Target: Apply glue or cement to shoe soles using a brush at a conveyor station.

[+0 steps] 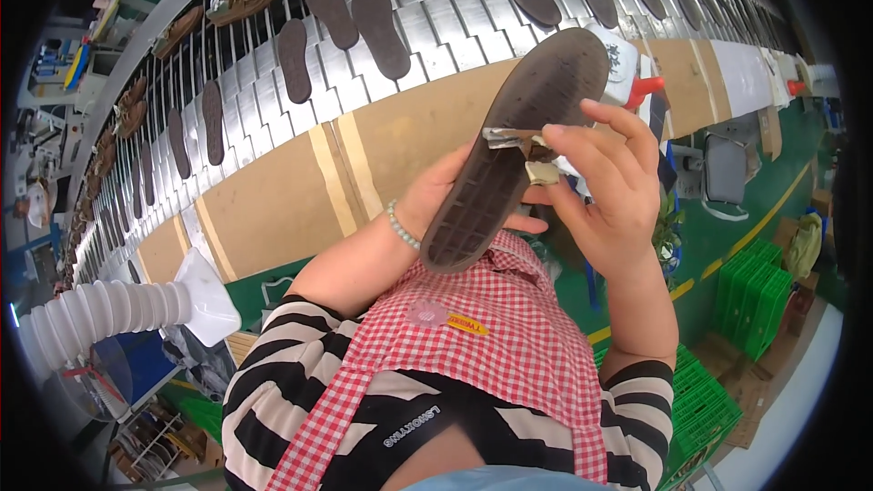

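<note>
A dark brown shoe sole (482,177) is tilted in front of me, its ridged face toward me. My left hand (435,189) grips it from the left and from underneath, with some fingers hidden behind it and others showing past its right edge. Over the middle of the sole, my right hand (611,191) pinches a small piece (538,147) with a whitish strip and a cream block; I cannot make out its kind. The strip's tip overlaps the sole; whether it touches is unclear.
Beyond the cardboard-covered ledge (273,191), a slatted metal conveyor (436,27) carries several loose soles (380,32) and brown shoes (241,2). A white bottle with a red nozzle (646,87) stands behind my right hand. A white flexible duct (118,316) is at left, green crates (750,295) at right.
</note>
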